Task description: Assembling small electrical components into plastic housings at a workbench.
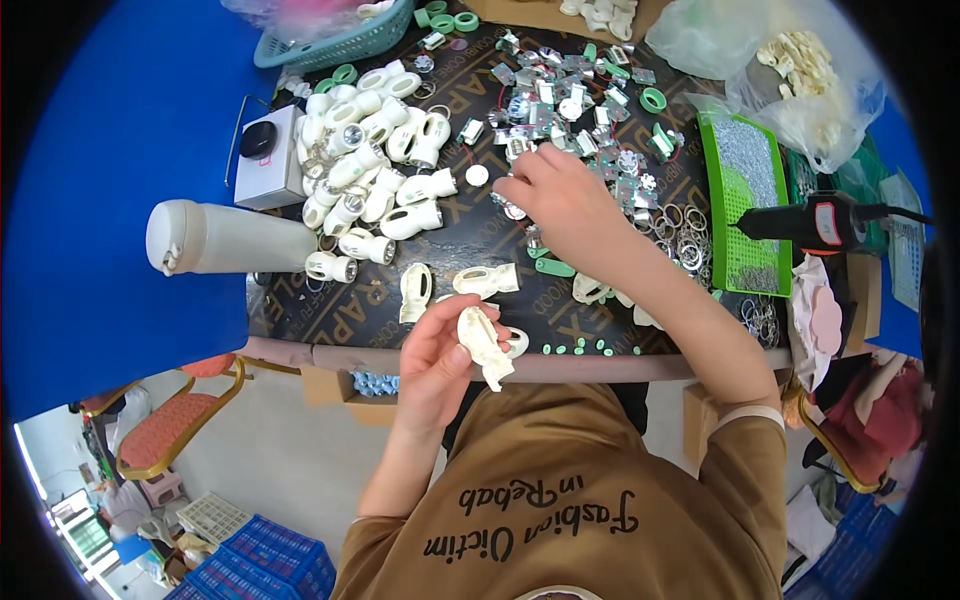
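My left hand (436,362) holds a cream-white plastic half-shell (483,345) of a small torch housing just above the table's near edge. Its hollow inner side faces up. My right hand (568,200) reaches over the heap of small circuit-board parts with wires and reflectors (545,105). The fingers are bent together, and what they pinch, if anything, is hidden. Two more half-shells, one upright-lying (415,292) and one crosswise (486,281), rest beyond my left hand. A small round white disc (477,176) sits left of my right fingertips.
A pile of white torch bodies (370,150) lies left, beside a white bottle (235,238) and a white box (270,160). At right stand a green tray (708,190) of small metal pieces and a black corded power tool (810,222). Metal rings (690,255) and green pieces (553,267) lie about.
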{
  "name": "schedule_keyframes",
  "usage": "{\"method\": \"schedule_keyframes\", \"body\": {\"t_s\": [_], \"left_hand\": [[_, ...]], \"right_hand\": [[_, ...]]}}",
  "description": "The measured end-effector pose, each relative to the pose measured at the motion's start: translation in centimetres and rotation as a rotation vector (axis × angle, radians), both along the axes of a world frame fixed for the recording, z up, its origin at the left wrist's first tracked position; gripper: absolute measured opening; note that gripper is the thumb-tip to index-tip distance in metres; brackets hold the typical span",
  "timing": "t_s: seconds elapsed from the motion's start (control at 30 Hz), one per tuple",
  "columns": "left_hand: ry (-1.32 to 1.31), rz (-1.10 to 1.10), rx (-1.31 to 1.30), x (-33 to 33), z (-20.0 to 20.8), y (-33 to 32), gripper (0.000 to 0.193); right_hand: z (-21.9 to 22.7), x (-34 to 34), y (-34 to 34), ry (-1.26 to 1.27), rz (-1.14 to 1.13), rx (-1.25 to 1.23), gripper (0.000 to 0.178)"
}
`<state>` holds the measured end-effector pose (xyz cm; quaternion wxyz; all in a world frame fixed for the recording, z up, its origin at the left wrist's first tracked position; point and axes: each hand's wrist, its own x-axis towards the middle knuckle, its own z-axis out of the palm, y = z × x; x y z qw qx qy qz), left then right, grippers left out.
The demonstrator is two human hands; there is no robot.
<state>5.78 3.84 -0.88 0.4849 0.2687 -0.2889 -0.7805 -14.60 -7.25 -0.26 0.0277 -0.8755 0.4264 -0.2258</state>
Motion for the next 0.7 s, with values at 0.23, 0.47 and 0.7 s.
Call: {"method": "schedule_keyframes", "body": {"t_s": [0.23,0.47,0.7], "left_hand": [[0.011,0.01,-0.01,-0.1,0.3,-0.1,0.046],[0.027,-0.032,-0.011,-0.3,0.3,-0.8,0.047],[0.101,-0.036,-0.02,-0.9,0.7,-2.1,0.047]], "right_hand": [[0.1,1.3,-1.7,0.188,0.063,-0.002,0.012],[-0.8,1.5,-1.5,0.232,0.067,-0.002,0.019],[1.9,-1.8,1.3,-0.64,-0.046,0.528,0.031]]}}
